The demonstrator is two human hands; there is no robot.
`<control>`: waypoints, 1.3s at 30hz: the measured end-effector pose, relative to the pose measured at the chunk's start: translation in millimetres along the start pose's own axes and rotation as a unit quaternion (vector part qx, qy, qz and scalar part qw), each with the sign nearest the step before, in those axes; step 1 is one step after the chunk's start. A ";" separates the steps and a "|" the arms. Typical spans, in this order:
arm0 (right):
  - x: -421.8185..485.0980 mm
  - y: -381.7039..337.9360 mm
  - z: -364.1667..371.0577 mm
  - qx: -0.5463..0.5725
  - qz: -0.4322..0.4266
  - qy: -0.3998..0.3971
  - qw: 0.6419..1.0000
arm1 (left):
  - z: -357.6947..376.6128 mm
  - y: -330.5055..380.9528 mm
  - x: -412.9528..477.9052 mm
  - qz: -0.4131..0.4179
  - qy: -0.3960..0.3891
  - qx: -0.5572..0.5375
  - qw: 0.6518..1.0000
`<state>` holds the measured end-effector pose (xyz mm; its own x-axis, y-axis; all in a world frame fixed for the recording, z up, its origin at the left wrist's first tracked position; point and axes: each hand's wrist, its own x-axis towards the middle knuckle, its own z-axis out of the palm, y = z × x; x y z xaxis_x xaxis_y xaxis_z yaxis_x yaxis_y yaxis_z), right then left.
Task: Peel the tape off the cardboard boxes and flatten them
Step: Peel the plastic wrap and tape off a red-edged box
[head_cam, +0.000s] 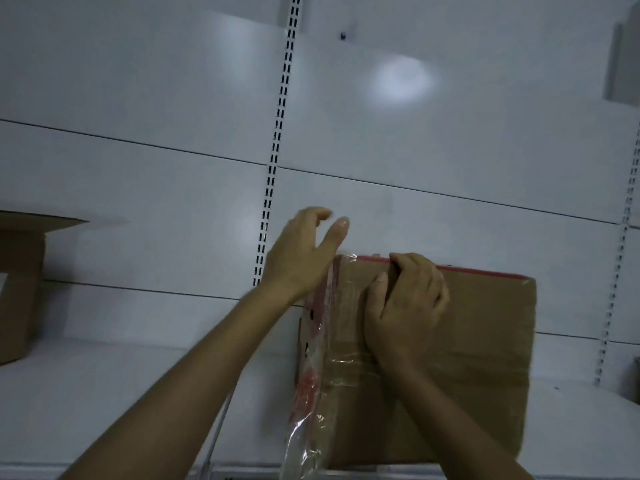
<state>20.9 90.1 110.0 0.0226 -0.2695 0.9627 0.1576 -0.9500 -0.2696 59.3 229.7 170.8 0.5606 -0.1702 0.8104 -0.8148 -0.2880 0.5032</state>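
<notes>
Loose tape (308, 410) dangles at bottom centre, half-peeled off the cardboard box (485, 341) standing lower right on the shelf (104, 393). The right hand (405, 306) clamps its grip on the box's top edge; the left hand (301, 258) is splayed, released. More tape crosses the face; flattening not begun. A second box (17, 289) waits far left.

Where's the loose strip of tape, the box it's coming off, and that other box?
peeled tape strip (304, 434): head view, on the lower part of the hanging clear strip.
taped box (485, 341): head view, on its bare brown front face.
second box (17, 289): head view, on its side wall at the far left.
</notes>
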 end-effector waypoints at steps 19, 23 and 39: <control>-3.7 -0.3 -1.2 -0.011 -0.024 0.016 1.000 | 26.5 -20.3 -18.0 -0.073 -0.045 -0.401 0.912; -4.0 1.9 -0.5 -0.015 -0.027 0.020 0.999 | 15.2 -22.0 -13.0 -0.101 -0.084 -0.387 0.913; -4.0 4.7 0.7 -0.007 -0.028 0.007 1.000 | -26.7 12.6 8.6 -0.323 -0.125 -0.229 0.910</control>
<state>22.3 86.9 104.9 0.0001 -0.2181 0.9759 0.1444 -0.9657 -0.2158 50.0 249.8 192.1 0.9136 -0.3305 0.2370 -0.2478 0.0098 0.9688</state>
